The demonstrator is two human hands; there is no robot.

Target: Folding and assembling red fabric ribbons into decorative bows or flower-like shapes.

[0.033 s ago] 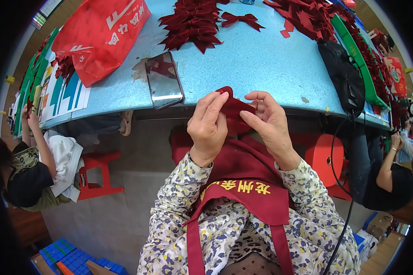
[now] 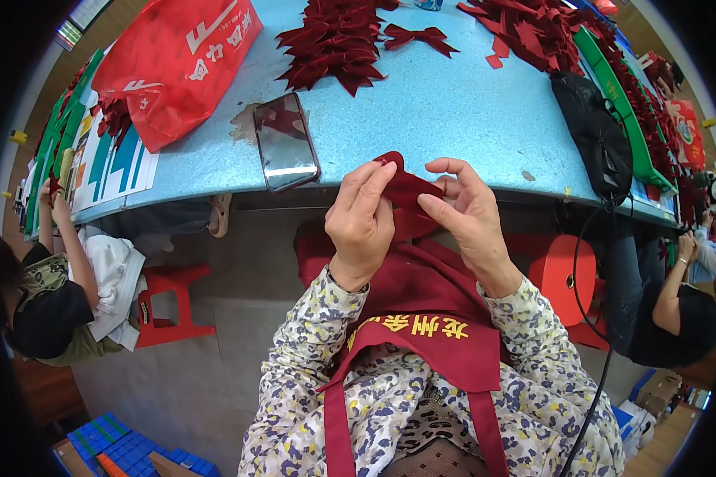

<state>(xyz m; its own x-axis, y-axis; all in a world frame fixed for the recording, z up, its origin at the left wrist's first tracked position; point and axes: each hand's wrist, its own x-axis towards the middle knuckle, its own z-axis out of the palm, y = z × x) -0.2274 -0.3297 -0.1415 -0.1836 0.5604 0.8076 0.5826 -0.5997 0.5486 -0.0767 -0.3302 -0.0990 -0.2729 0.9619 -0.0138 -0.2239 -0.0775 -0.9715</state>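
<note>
A dark red velvet ribbon [image 2: 410,191] is stretched between my two hands, just off the table's near edge and above my lap. My left hand [image 2: 360,219] pinches its upper left part, with a rounded fold standing above the fingertips. My right hand [image 2: 476,219] has its thumb on the ribbon's right edge, the index finger raised and curved away. Its other fingers are partly hidden behind the thumb. Lower down, the ribbon blends with my dark red apron [image 2: 410,278]. Ahead on the table lie a stack of dark red bows [image 2: 334,48] and a single bow [image 2: 422,37].
A black phone [image 2: 286,143] lies on the blue table [image 2: 437,111] near its front edge. Left stands a red bag [image 2: 175,71]; right are a ribbon pile [image 2: 525,36], a black pouch [image 2: 589,127] and a green tray [image 2: 624,111]. A cable [image 2: 585,278] hangs right. Other people sit both sides.
</note>
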